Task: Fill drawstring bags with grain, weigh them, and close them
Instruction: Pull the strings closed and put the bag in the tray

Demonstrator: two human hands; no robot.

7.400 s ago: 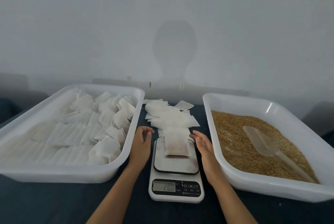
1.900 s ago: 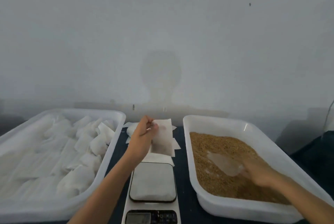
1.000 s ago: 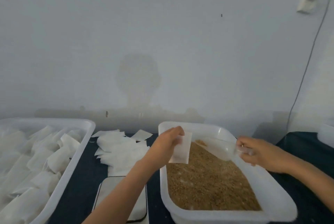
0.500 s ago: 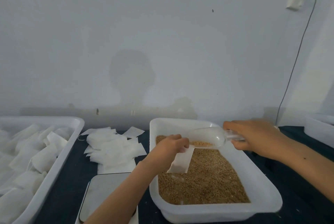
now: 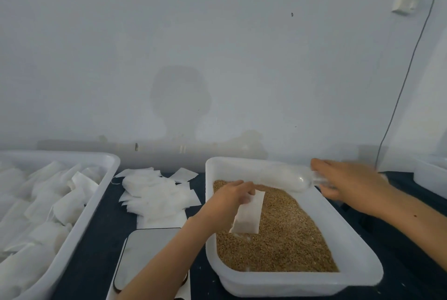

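Left hand [image 5: 228,199]: pinches the top edge of an empty white bag [image 5: 249,214], fingers curled round its mouth; the bag hangs below the hand, over the grain [image 5: 278,234].
Right hand [image 5: 348,183]: wraps the handle of a clear scoop [image 5: 294,180]; the scoop's bowl points toward the left hand and lies just above and beyond the bag's mouth.
Grain tray [image 5: 358,246]: a white tray under both hands, holding the grain in a bed that slopes up toward its far side.
Scale [image 5: 145,249]: below and to the left of the left forearm, its platform bare; the display is out of view.
Spare bags [image 5: 157,194]: a loose pile of flat bags on the dark bench [image 5: 96,239], left of the left hand and beyond the scale.
Filled bags [image 5: 46,205]: heaped in a second tray [image 5: 82,217], farthest from the left hand, at the left edge of view.
Step in hand: probably tipping the scoop into the bag; how much grain the scoop carries cannot be told.
Risk, spillage: the bag's mouth looks narrow and is held at one edge only, so grain may miss it; spill would fall back into the grain tray.
Risk, collapse: the limp bag may fold shut under the first grain.
Risk, weight: a full scoop may overshoot the target, so grain would have to be taken out again at the scale.
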